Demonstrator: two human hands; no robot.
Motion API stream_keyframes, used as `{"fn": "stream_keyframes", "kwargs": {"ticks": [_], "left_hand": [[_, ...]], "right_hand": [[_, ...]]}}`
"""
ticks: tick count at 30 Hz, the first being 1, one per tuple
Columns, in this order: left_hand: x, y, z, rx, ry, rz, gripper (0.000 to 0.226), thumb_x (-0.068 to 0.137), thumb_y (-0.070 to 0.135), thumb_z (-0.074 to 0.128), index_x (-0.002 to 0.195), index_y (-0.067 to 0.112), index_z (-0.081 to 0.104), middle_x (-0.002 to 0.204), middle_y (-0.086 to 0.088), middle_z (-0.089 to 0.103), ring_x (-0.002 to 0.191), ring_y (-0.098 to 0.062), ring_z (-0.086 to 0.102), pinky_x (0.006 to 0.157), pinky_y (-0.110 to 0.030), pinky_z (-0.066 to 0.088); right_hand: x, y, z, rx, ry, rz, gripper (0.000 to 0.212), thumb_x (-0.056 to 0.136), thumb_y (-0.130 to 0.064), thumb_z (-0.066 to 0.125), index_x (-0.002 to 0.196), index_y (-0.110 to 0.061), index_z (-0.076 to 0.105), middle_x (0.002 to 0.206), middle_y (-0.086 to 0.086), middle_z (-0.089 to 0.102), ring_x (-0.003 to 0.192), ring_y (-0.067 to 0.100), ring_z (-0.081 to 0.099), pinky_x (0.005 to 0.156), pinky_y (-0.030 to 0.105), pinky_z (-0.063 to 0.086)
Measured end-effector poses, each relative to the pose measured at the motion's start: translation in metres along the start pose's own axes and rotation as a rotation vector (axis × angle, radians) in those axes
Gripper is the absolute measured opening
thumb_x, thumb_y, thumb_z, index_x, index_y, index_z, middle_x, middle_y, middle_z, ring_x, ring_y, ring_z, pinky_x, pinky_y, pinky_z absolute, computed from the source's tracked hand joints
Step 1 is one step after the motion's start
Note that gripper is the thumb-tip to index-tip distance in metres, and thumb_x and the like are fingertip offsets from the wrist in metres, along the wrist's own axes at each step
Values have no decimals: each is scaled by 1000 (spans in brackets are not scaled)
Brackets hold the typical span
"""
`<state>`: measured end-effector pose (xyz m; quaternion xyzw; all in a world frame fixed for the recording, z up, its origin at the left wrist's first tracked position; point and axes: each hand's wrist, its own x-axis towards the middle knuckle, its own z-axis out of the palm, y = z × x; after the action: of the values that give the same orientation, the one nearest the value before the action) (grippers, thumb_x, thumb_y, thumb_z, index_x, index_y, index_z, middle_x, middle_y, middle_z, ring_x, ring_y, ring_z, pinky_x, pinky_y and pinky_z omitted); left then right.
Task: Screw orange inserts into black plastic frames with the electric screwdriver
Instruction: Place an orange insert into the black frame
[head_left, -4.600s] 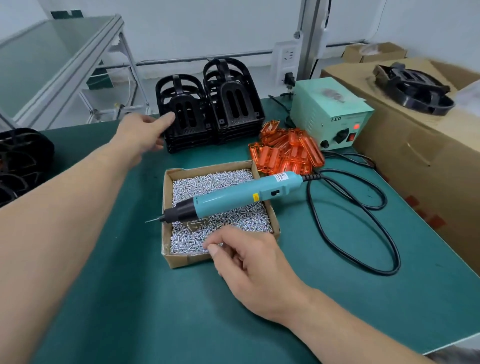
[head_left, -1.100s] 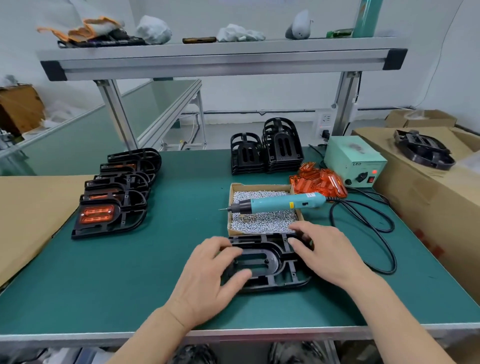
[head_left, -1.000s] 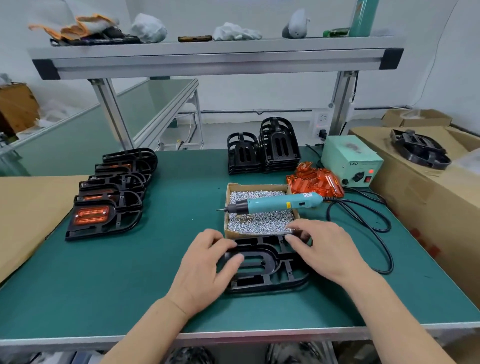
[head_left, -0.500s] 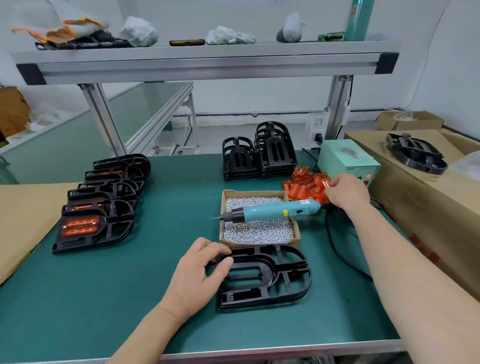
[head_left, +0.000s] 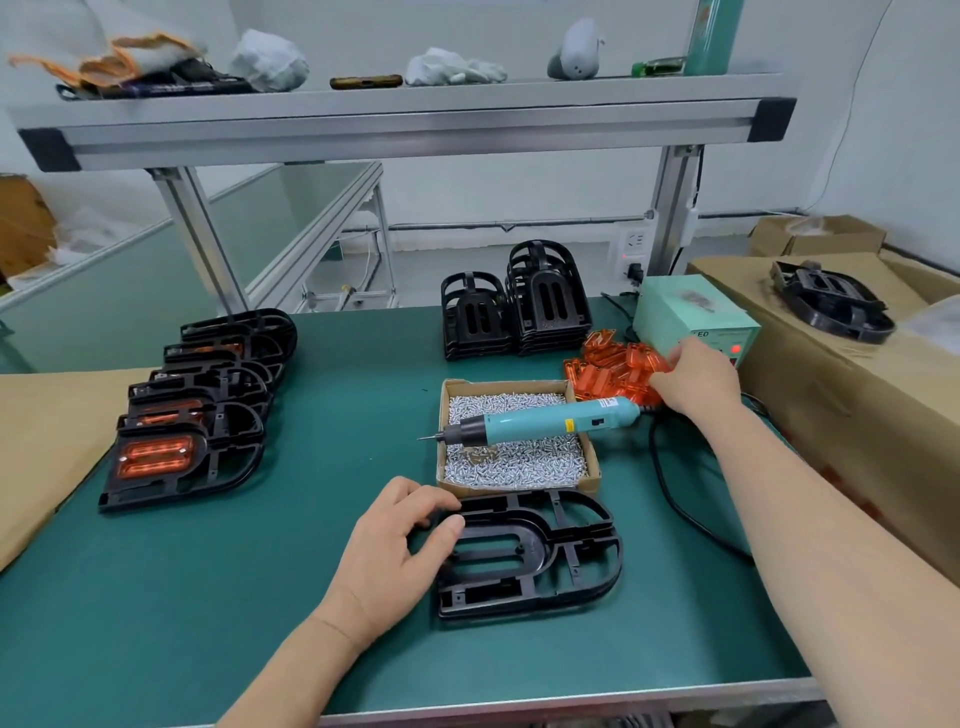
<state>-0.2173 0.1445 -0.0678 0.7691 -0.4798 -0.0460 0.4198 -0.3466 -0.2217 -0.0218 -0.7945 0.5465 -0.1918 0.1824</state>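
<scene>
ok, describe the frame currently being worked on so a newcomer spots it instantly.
On the green-topped workbench, find the cardboard tray of silver screws; the black plastic frame lies flat just in front of it, gripped by the left hand. Unlike the row of frames far left, it holds no orange insert.

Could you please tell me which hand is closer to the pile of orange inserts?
Right. The right hand is at the right edge of the orange inserts; the left hand grips the black frame, well short of them.
</scene>
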Motion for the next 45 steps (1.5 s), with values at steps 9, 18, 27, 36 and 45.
{"fn": "stream_keyframes", "kwargs": {"ticks": [9,18,27,36,45], "left_hand": [[-2,2,-1,21,22,23,25,86,50,54,95,33,71,90,10,56,86,-10,60,81,-26,48],[-7,14,-3,75,187,77,29,87,45,59,99,22,72,90,13,58,85,-6,60,80,-20,48],[-1,57,3,-244,267,28,33,83,13,77,115,18,69,91,4,67,87,-16,64,82,-15,48],[9,77,4,-442,155,-35,37,83,21,73,117,33,66,92,5,68,84,-12,64,81,-24,52],[19,70,-17,-344,12,-7,49,89,1,67,126,34,61,111,2,55,96,-11,57,82,-18,47]], "right_hand": [[-50,-12,-41,821,-175,21,32,87,-9,74,117,-8,62,102,9,68,84,16,62,70,27,47],[-136,-32,-39,1473,-793,-30,47,87,-4,66,132,5,58,118,21,66,97,24,65,86,33,58],[-184,-43,-11,1589,-1048,-10,35,91,-6,58,124,-6,69,109,13,71,87,17,69,77,26,58],[-192,-44,-3,1610,-1104,-3,36,90,-6,64,125,-2,68,111,15,72,87,17,69,79,25,59],[-195,-44,-7,1598,-1121,92,37,91,-9,61,124,4,67,109,19,68,79,16,66,63,23,57]]}}
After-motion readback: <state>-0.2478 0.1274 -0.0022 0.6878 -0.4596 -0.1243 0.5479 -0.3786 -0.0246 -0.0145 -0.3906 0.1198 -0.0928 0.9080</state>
